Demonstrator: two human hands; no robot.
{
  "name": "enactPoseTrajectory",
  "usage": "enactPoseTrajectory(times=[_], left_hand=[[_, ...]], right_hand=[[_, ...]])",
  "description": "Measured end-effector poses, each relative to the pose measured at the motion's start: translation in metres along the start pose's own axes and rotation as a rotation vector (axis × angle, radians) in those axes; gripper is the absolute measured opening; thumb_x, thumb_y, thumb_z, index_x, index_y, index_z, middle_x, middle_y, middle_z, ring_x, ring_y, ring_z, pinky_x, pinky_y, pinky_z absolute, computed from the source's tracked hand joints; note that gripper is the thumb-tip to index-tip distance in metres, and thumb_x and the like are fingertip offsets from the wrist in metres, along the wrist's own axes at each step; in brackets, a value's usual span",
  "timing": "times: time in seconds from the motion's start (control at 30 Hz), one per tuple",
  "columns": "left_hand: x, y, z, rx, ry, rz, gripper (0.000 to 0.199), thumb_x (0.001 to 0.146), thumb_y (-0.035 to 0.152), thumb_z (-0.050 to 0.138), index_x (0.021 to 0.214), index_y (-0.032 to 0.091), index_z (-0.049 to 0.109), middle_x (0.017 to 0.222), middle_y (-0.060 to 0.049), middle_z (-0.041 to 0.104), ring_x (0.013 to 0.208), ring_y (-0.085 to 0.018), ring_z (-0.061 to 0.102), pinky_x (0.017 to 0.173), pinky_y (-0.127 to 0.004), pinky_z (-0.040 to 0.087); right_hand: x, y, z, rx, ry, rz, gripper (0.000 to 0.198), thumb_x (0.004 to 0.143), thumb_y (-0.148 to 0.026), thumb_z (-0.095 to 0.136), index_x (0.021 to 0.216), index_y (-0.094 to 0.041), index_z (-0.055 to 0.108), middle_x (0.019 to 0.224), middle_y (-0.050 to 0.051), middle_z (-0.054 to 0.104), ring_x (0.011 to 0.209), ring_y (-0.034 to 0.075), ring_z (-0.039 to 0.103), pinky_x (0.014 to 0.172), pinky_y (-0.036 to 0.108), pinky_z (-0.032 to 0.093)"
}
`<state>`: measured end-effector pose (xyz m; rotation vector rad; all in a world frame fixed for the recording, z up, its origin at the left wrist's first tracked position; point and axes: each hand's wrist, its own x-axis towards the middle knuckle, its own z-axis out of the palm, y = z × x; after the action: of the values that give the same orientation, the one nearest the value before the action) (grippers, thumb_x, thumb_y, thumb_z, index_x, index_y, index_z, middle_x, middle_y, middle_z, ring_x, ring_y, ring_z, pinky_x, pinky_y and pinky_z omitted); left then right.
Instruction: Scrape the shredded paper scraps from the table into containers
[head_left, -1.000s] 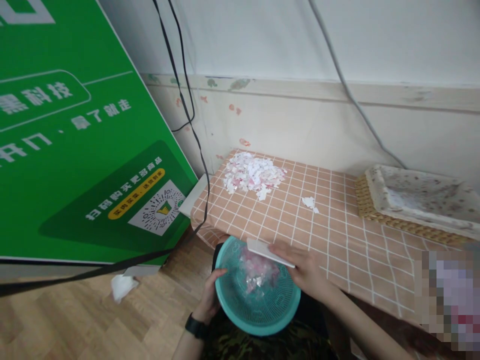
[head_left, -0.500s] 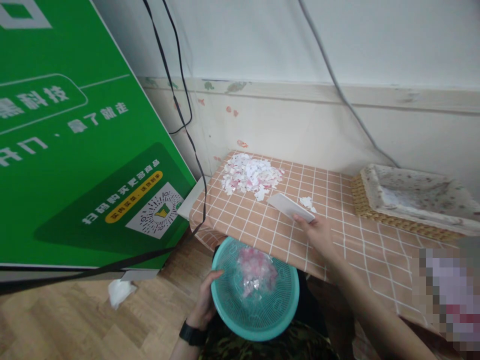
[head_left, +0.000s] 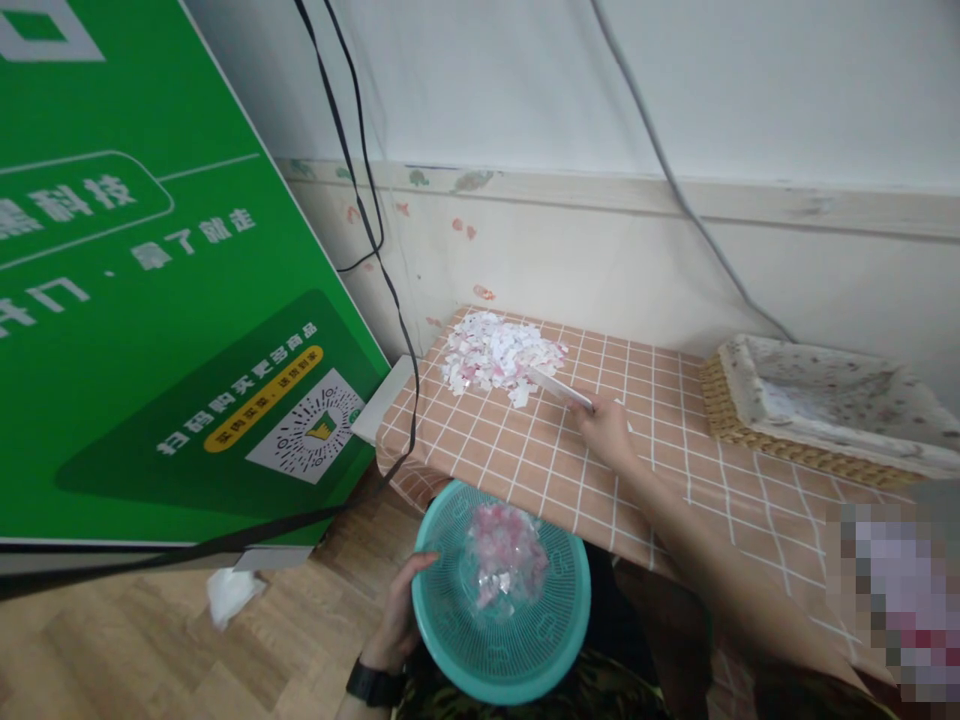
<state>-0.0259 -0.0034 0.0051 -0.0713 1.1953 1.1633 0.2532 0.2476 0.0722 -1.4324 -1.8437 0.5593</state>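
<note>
My left hand (head_left: 403, 603) grips the rim of a round turquoise plastic basket (head_left: 491, 680) with slotted walls, the thumb over its edge. Pink and clear shiny pieces (head_left: 506, 555) lie in a heap inside it. Over the tablecloth, my right hand (head_left: 604, 428) is closed on a flat white card (head_left: 561, 388), seen nearly edge-on. The card's far end meets the near right side of a pile of white and pinkish paper scraps (head_left: 499, 350). The basket sits just below the table's front edge, against my body.
A brown checked tablecloth (head_left: 675, 400) covers the table along the wall. A cloth-lined wicker basket (head_left: 817, 420) stands at the right. Black cords (head_left: 390, 290) hang before a green panel (head_left: 187, 300) at the left. A white bag (head_left: 231, 595) lies on the wooden floor.
My right hand has moved left and slightly up, turning the card onto its edge against the scraps. In view, the turquoise basket and my left hand have shifted slightly left and down.
</note>
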Motion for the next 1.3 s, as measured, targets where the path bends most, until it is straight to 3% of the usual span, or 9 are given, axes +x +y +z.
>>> enactPoseTrajectory(times=[0.2,0.4,0.63,0.83,1.03,1.17,1.3], left_hand=[[-0.001,-0.001,-0.011,-0.034,-0.001,-0.052,0.013,0.070,0.023,0.070,0.074,0.011,0.072,0.069,-0.007,0.074,0.060,-0.021,0.066,0.065,-0.033,0.052],[0.002,-0.005,-0.014,-0.082,-0.035,-0.060,0.015,0.071,0.022,0.069,0.079,0.010,0.073,0.074,-0.009,0.076,0.065,-0.023,0.068,0.068,-0.034,0.052],[0.001,-0.007,-0.013,-0.069,-0.052,-0.073,0.015,0.071,0.022,0.068,0.078,0.011,0.074,0.072,-0.009,0.076,0.065,-0.024,0.069,0.071,-0.036,0.052],[0.002,-0.008,-0.016,-0.055,-0.035,-0.054,0.015,0.068,0.023,0.070,0.077,0.011,0.074,0.073,-0.009,0.076,0.064,-0.023,0.068,0.071,-0.036,0.052],[0.002,-0.008,-0.017,-0.034,-0.050,-0.023,0.016,0.068,0.024,0.071,0.076,0.010,0.074,0.069,-0.007,0.074,0.061,-0.022,0.066,0.067,-0.034,0.050],[-0.001,-0.008,-0.014,-0.036,-0.075,-0.050,0.018,0.071,0.024,0.069,0.080,0.009,0.074,0.074,-0.009,0.076,0.065,-0.023,0.068,0.069,-0.035,0.051],[-0.001,-0.009,-0.011,-0.060,-0.075,-0.055,0.018,0.071,0.022,0.068,0.082,0.009,0.074,0.077,-0.010,0.076,0.067,-0.023,0.069,0.071,-0.035,0.052]], right_hand=[[-0.006,0.003,-0.004,0.055,-0.114,-0.063,0.030,0.086,-0.034,0.052,0.099,-0.018,0.074,0.085,0.006,0.074,0.071,0.022,0.065,0.064,0.030,0.047],[-0.007,0.007,-0.011,0.073,-0.130,-0.012,0.035,0.085,-0.044,0.054,0.074,-0.016,0.071,0.061,0.002,0.066,0.055,0.018,0.058,0.051,0.027,0.040],[-0.012,-0.005,-0.008,0.086,-0.167,-0.070,0.033,0.086,-0.042,0.051,0.090,-0.018,0.074,0.074,0.004,0.072,0.064,0.020,0.062,0.059,0.029,0.046],[-0.014,-0.003,-0.005,0.102,-0.058,-0.013,0.033,0.085,-0.042,0.051,0.084,-0.017,0.074,0.074,0.005,0.071,0.068,0.022,0.064,0.058,0.030,0.046],[-0.017,-0.011,-0.004,0.046,-0.071,-0.024,0.032,0.086,-0.035,0.051,0.098,-0.017,0.074,0.079,0.006,0.074,0.068,0.024,0.067,0.061,0.033,0.050],[-0.028,-0.030,0.001,0.052,-0.088,-0.169,0.033,0.087,-0.024,0.049,0.113,-0.023,0.070,0.101,0.005,0.073,0.088,0.025,0.069,0.077,0.038,0.054],[-0.043,-0.047,0.016,0.133,-0.263,-0.430,0.055,0.079,-0.004,0.043,0.124,-0.029,0.062,0.123,0.001,0.064,0.113,0.021,0.061,0.099,0.040,0.047]])
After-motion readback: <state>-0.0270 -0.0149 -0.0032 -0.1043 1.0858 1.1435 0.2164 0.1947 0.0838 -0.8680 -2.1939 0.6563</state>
